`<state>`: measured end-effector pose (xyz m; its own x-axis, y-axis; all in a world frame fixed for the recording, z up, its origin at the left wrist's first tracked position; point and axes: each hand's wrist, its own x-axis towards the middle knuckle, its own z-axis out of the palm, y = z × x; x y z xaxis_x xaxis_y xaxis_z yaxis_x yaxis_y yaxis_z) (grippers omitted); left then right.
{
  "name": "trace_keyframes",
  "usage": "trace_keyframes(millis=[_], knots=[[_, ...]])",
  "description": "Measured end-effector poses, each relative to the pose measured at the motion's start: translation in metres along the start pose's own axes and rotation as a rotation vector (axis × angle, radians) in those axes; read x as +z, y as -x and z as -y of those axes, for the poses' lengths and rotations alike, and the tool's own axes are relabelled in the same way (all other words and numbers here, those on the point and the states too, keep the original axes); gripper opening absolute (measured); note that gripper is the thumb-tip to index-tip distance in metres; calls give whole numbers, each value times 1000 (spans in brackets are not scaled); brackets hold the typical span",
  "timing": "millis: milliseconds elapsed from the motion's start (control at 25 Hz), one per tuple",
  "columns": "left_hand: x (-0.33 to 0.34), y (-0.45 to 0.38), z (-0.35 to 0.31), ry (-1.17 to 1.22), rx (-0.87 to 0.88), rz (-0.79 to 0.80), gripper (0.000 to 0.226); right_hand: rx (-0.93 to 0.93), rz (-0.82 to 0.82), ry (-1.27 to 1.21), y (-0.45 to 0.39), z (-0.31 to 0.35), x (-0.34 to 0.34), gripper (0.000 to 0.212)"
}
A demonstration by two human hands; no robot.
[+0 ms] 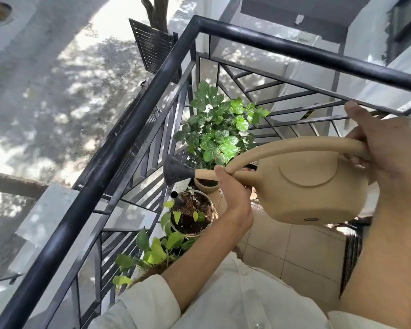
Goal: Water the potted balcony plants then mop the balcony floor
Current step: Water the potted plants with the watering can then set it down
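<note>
Black railing [119, 148] wraps the balcony corner; pots sit along its base on the tiled floor [294, 248]. Tan watering can [311, 186] held level above them. Right hand [387, 150] grip wraps the handle; left hand [235, 186] grip holds the spout. Rose [175, 169] sits over the white pot [192, 214].

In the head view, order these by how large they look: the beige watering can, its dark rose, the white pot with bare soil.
1. Watering can, largest, though nearest the camera.
2. White pot.
3. Rose, smallest.
</note>
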<state>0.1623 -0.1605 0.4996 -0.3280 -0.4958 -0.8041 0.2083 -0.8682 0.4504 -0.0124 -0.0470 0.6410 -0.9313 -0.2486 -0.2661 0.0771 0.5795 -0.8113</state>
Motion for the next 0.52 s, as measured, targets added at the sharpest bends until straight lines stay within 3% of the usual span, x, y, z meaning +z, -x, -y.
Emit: trace_keyframes(millis=[120,320,520], knots=[[-1,-3,-5,-39,20,2,50,46,-41,-64,-1,-2,4,80],[7,-3,-11,-163,30,80,78,134,-79,-76,-2,-1,-5,82],[26,-3,-14,-185,11,135,71,135,-127,-175,-4,2,-15,77]])
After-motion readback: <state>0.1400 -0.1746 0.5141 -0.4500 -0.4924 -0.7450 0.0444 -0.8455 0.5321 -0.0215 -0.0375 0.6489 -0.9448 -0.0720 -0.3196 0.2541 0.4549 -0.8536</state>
